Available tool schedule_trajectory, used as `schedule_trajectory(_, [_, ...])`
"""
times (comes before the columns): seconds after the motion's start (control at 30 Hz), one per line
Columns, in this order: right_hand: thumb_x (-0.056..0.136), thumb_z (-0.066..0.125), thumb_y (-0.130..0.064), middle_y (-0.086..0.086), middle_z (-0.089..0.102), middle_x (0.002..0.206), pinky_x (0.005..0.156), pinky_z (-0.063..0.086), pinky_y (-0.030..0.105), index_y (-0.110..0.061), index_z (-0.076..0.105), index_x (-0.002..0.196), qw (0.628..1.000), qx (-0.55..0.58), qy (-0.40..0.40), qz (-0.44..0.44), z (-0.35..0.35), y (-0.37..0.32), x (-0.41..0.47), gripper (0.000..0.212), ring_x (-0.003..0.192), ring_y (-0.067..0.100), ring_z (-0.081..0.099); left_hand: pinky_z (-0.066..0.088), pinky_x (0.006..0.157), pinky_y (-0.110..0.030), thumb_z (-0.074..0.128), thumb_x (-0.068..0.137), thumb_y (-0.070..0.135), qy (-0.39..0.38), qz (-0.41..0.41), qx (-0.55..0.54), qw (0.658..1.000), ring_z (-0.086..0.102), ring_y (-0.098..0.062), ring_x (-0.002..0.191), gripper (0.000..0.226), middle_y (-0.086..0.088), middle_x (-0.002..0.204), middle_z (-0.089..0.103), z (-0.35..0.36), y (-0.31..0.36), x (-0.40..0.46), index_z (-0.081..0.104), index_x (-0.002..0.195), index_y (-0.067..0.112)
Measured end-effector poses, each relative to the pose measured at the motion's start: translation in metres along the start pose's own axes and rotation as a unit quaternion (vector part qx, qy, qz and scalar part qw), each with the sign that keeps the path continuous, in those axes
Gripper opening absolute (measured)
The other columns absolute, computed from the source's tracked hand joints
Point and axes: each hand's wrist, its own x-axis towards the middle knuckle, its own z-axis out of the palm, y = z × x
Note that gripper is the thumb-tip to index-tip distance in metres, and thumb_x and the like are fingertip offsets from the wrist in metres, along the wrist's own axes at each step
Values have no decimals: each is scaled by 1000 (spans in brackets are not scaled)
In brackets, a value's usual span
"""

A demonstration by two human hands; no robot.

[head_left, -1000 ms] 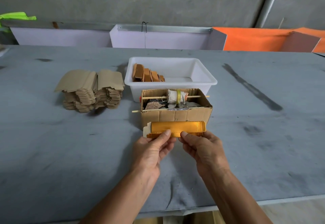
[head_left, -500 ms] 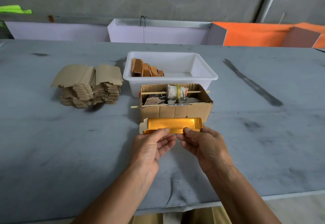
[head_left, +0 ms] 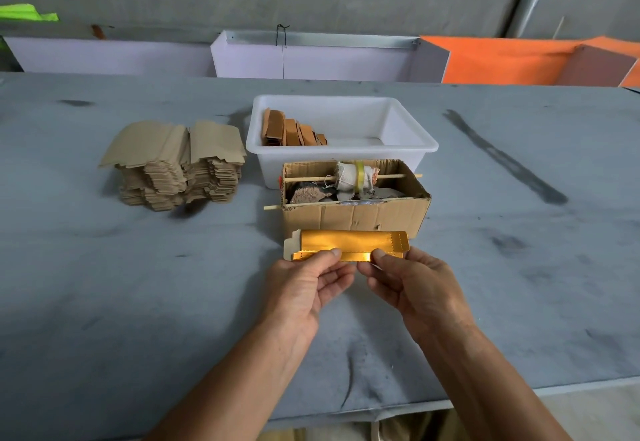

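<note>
The two thumbs have slid a little further apart along the near edge of the long shiny gold card sleeve [head_left: 349, 241]. The sleeve itself has stayed in the same place, just in front of the brown cardboard box [head_left: 356, 217].

The gold sleeve lies flat and sideways, at the middle of the table [head_left: 104, 302], between its far edge and its near edge. A pale flap sticks out at its left end. A thin gold strip is folded up along its near side. I cannot tell if the sleeve touches the table.

The left hand [head_left: 304, 288] holds the near edge left of the middle. The right hand [head_left: 415, 288] holds it right of the middle. Each grip is clamped on the sleeve, with the thumb on top of the folded strip and the curled fingers under it. Most of the sleeve sticks out past the thumbs, away from the person. The backs of both hands face up, and both arms come in from the near edge of the table.

The brown box holds a thin wooden stick with a cloth roll [head_left: 353, 175]. Behind it stands a white plastic tub [head_left: 412, 135] with small brown folded card pieces [head_left: 287, 130] in its left end. A pile of flat tan card pieces [head_left: 173, 163] sits toward the left side.
</note>
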Motion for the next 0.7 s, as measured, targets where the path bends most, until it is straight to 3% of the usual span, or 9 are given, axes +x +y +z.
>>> schedule_trajectory(0.4, [81, 64, 5, 6, 67, 63, 47, 51, 19, -2, 65, 84, 1000, -15, 12, -12, 2, -6, 3, 8, 53, 11, 65, 55, 48, -25, 62, 80, -6, -20, 18, 10, 1000, 67, -21, 52, 11, -16, 58, 66, -1, 4, 7, 63, 69, -4])
schedule_trajectory(0.7, [87, 60, 0, 9, 69, 68, 47, 51, 20, -3, 64, 84, 999, -22, 26, -9, -9, -11, 2, 6, 58, 14, 68, 56, 50, -25, 61, 81, -6, -38, 27, 13, 999, 67, -21, 53, 5, -16, 60, 68, 3, -5, 11, 63, 76, -6])
